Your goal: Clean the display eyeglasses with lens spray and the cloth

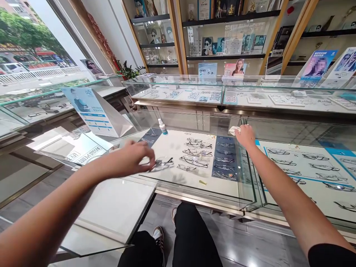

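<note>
My left hand (137,157) is over the left part of the glass showcase, its fingers curled in a pinch on a pair of glasses (164,163) with a dark temple. Farther right, my right hand (246,135) is closed on a pale crumpled cloth (235,130) at the upper edge of the glass. Between the hands, several eyeglass frames (194,161) lie in rows on a cream display board, and more sit on a dark strip (224,155). A white spray bottle (162,127) stands near the back left.
A tented sign (94,111) and papers (75,144) are on the left. Behind runs another glass showcase (178,89) with eyewear and upright cards. A glass pane edge (250,167) divides off the right section. A small gold piece (203,182) lies near the front.
</note>
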The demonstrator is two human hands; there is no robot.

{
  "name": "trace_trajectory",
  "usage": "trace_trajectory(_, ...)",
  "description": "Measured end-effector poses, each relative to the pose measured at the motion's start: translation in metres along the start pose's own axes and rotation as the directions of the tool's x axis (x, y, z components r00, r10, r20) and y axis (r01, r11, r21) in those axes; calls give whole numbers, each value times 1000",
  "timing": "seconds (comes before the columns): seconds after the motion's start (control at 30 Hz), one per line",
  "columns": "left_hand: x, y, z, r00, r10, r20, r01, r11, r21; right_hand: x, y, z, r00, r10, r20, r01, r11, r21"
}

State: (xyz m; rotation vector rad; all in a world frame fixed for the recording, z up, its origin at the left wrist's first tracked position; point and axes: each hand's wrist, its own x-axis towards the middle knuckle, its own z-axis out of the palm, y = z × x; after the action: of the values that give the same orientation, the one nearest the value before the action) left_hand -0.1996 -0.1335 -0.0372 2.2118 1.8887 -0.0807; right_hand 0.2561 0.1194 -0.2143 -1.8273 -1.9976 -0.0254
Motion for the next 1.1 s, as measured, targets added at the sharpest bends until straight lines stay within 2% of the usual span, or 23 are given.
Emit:
trace_trajectory(0.03, 22, 10, -9, 993, 103, 50, -104, 994, 25, 0, 0, 0, 1000, 1, 2, -1, 1000, 0)
trace_trajectory(0.07, 46, 19, -15, 986, 161, 39, -163, 986, 44, 1, 1, 0, 1000, 3, 1, -3, 1000, -2)
trace_trajectory(0.17, 120, 43, -15, 956, 279, -87, -270, 957, 105, 2, 3, 2, 1000, 1, -8, -1, 1000, -10)
trace_trajectory(0.27, 181, 62, 3, 899, 381, -218, -347, 921, 179, 3, 4, 3, 1000, -5, -11, 5, 1000, -11)
trace_trajectory(0.33, 210, 72, 19, 864, 441, -244, -388, 891, 236, 3, 5, 3, 1000, -6, -14, 6, 1000, -6)
trace_trajectory(0.4, 229, 80, 33, 849, 466, -247, -399, 874, 279, 3, 5, 3, 1000, -4, -16, 3, 1000, -2)
trace_trajectory(0.57, 257, 83, 59, 833, 494, -250, -407, 852, 329, 3, 5, 3, 1000, -7, -28, 7, 1000, 16)
trace_trajectory(0.73, 269, 78, 67, 853, 469, -229, -392, 865, 313, 5, 6, 3, 1000, -6, -25, 7, 1000, 20)
trace_trajectory(1.1, 251, 76, 74, 857, 457, -237, -383, 874, 300, 4, 6, 2, 1000, -16, -26, 16, 1000, 12)
